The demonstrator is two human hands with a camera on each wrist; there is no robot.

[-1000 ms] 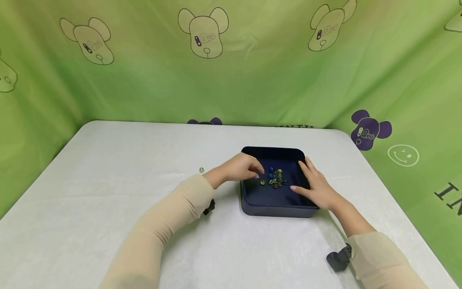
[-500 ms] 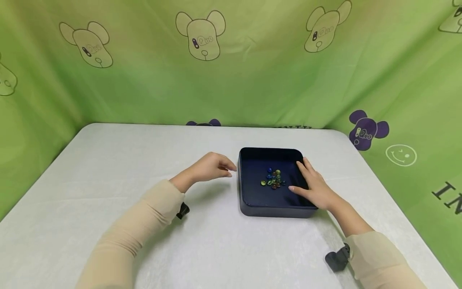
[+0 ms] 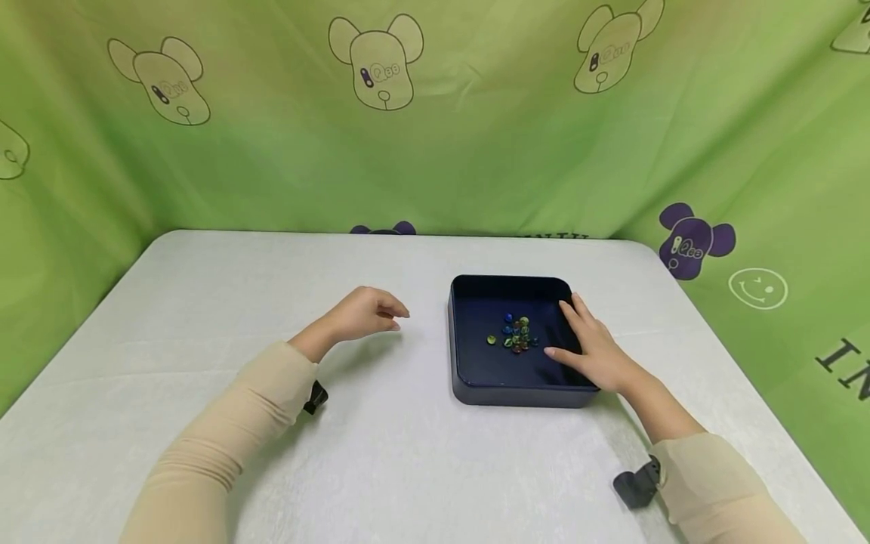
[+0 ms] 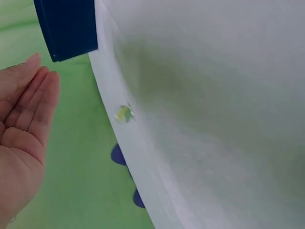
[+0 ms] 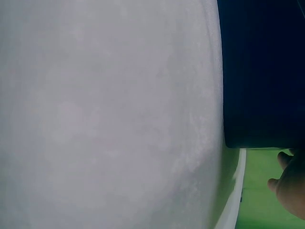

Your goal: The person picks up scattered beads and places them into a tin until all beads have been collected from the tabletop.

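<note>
My left hand (image 3: 360, 312) hovers over the white table, left of the dark blue tray (image 3: 526, 396), with nothing in its grasp. Its fingers (image 4: 45, 102) look fairly straight in the left wrist view, the thumb close to them. A yellow-green glass marble (image 4: 125, 113) lies on the tabletop near that hand; the hand hides it in the head view. Several glass marbles (image 3: 520, 332) cluster inside the tray, and one yellow-green marble (image 3: 492, 340) sits a little apart to their left. On the tray's right rim rests my right hand (image 3: 596, 353), fingers spread and thumb over the inside.
The white table (image 3: 224, 302) extends widely to the left of the tray and in front of it. A green printed curtain (image 3: 476, 174) hangs behind the table and at its sides. Dark wrist cameras (image 3: 637, 485) stick out beneath both sleeves.
My left hand has moved leftward, from above the tray out over the table, and now covers the spot of the loose marble. The right hand has stayed on the rim.
</note>
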